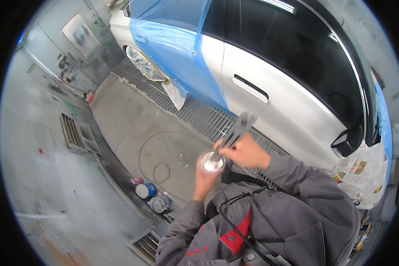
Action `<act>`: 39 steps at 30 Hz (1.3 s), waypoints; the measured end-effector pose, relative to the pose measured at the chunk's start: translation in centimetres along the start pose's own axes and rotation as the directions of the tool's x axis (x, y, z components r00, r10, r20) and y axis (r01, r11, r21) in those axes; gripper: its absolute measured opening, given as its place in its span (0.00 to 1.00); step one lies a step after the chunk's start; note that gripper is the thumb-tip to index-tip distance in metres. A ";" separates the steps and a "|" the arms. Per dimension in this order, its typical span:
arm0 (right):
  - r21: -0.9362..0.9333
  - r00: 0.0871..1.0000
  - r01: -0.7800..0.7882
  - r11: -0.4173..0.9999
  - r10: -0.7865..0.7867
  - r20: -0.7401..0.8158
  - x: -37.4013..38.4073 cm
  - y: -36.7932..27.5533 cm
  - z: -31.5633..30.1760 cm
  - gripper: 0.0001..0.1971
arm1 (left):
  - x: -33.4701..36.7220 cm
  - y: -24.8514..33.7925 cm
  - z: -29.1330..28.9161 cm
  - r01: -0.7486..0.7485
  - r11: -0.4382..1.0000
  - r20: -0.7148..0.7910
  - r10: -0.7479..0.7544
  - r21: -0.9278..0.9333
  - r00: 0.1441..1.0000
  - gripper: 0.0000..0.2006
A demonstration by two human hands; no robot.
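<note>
In front of my chest, my left hand (203, 182) is wrapped round a small cup (204, 160) with white liquid in it. Above it, my right hand (249, 152) grips a dark grey stirring stick (236, 132), somewhat blurred. The stick's lower end dips into the cup, touching the white liquid. Its wider upper end slants up and to the right, toward the car door. The fingertips of the right hand are close to the cup's rim.
A white car (279, 106) stands ahead, partly covered by blue masking film (173, 53) and newspaper (361, 170). Floor grating (199, 117) runs beside it. On the left floor are a blue can (145, 190), a grey pot (159, 204) and a looped hose (162, 173) near the wall.
</note>
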State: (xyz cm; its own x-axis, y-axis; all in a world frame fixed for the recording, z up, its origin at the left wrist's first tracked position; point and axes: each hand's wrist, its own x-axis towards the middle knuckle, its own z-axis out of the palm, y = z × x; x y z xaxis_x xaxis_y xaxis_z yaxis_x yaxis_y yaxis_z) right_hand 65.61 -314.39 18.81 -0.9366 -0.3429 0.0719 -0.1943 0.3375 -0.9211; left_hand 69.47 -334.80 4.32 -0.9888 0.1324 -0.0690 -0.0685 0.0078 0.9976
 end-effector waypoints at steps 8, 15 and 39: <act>-0.068 0.989 0.138 0.988 -0.140 -0.036 9.1 2.7 -5.5 0.10 | 13.6 2.8 -1.8 -0.108 0.985 0.122 0.092 0.135 0.988 0.40; -0.076 0.997 0.054 0.996 -0.058 -0.059 12.7 5.1 -10.1 0.10 | 21.9 3.7 0.1 -0.028 0.998 0.266 0.012 0.055 0.964 0.41; -0.197 0.998 0.060 0.979 -0.060 0.004 25.9 2.4 -7.7 0.15 | 40.1 1.3 -9.6 -0.134 0.991 0.733 0.068 0.031 0.677 0.41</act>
State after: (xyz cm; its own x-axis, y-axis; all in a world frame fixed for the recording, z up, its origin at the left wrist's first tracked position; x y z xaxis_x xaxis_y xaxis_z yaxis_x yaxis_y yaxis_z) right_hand 38.60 -315.71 21.44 -0.9219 -0.3665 0.1257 -0.3038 0.4823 -0.8216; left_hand 28.48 -338.99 2.89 -0.5770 0.8164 0.0222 0.0683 0.0212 0.9974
